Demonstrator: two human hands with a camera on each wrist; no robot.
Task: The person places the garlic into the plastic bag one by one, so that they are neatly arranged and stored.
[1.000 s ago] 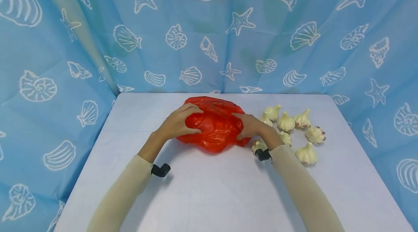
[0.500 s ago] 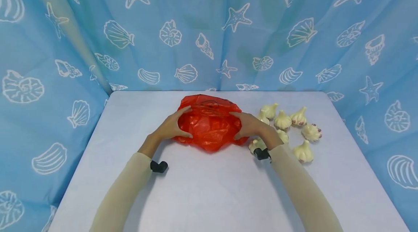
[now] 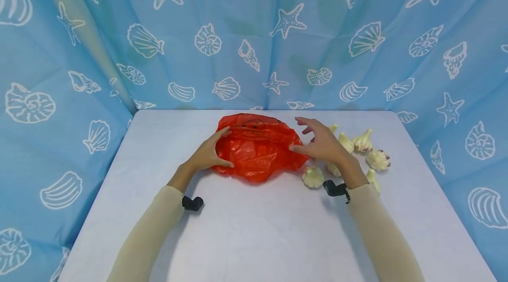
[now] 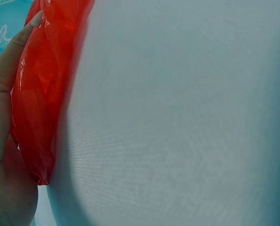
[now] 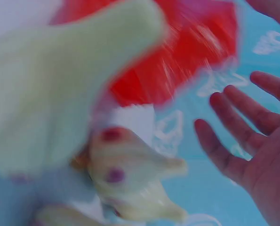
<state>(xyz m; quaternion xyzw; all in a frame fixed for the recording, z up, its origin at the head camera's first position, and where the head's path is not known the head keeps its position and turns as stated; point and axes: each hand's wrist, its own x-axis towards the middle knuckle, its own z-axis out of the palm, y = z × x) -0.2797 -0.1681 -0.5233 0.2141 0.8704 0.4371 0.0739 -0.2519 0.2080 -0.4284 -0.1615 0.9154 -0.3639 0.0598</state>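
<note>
A crumpled red plastic bag (image 3: 258, 154) lies at the back middle of the white table. My left hand (image 3: 204, 154) grips its left end, fingers over the top and thumb on the near side; in the left wrist view the thumb lies along the red plastic (image 4: 41, 89). Just off the bag's right end, my right hand (image 3: 327, 143) is held with its fingers spread and nothing in them. Pale garlic bulbs sit around and under it, one garlic bulb (image 3: 313, 177) left of the wrist. In the right wrist view a blurred garlic bulb (image 5: 50, 84) fills the left.
Several more garlic bulbs (image 3: 378, 159) stand in a group on the right of the table (image 3: 254, 229), some partly behind the right hand and forearm. A blue curtain (image 3: 238, 43) with white shells and starfish encloses the back and sides.
My right hand has left the bag's right end and moved right, its fingers spreading over the garlic. Earlier the left hand shifted slightly left; it stays on the bag.
</note>
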